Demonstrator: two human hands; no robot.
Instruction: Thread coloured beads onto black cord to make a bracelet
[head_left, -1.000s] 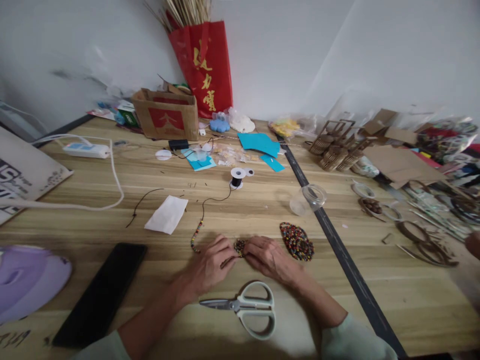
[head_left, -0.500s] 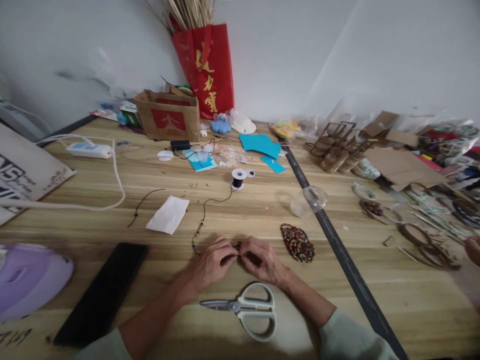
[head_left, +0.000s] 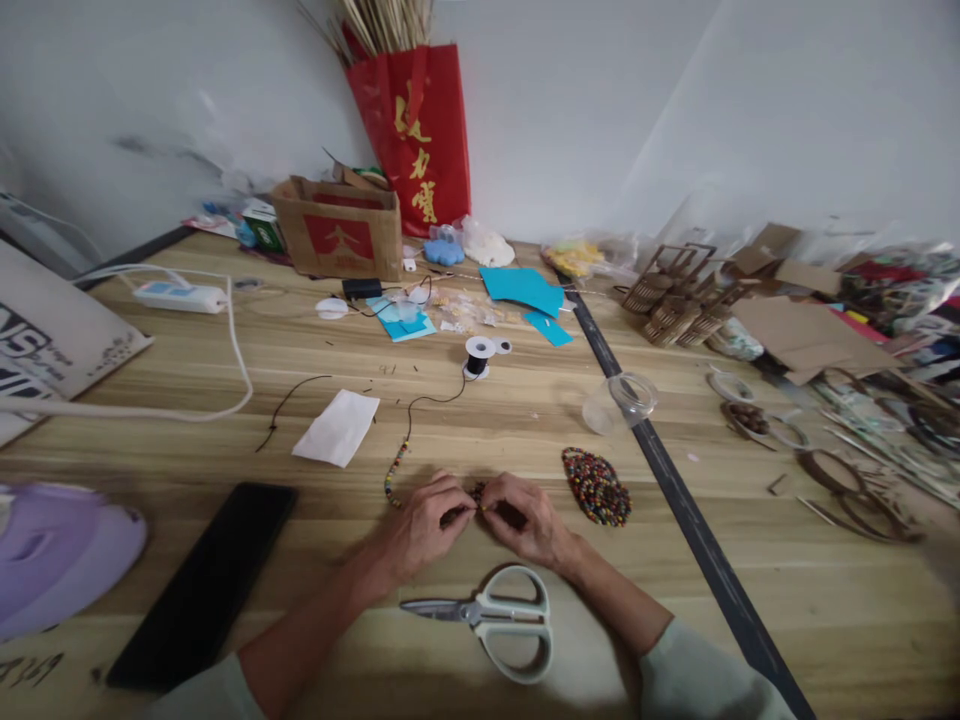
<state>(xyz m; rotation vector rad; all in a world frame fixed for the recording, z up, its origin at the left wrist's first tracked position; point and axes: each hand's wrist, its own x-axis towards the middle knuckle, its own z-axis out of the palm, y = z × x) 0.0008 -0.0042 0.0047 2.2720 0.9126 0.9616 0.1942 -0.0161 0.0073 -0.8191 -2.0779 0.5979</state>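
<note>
My left hand (head_left: 435,520) and my right hand (head_left: 525,515) meet fingertip to fingertip at mid-table, both pinching the beaded cord. Dark beads (head_left: 478,492) show between them. From my left hand a strand of coloured beads (head_left: 394,475) curves away, its bare black cord running up to a white spool (head_left: 478,357). To the right of my right hand lies a coiled pile of multicoloured beads (head_left: 596,487). Scissors with pale green handles (head_left: 514,622) rest below my hands, blades pointing left.
A black phone (head_left: 204,585), white paper (head_left: 336,428) and purple object (head_left: 64,560) are at the left. A clear round container (head_left: 634,397) stands by the dark strip (head_left: 675,490). Behind are a cardboard box (head_left: 341,232), red bag (head_left: 424,140) and small woven baskets (head_left: 675,300).
The fingertips of my two hands have parted slightly. The other person's hand at the right edge is out of view now.
</note>
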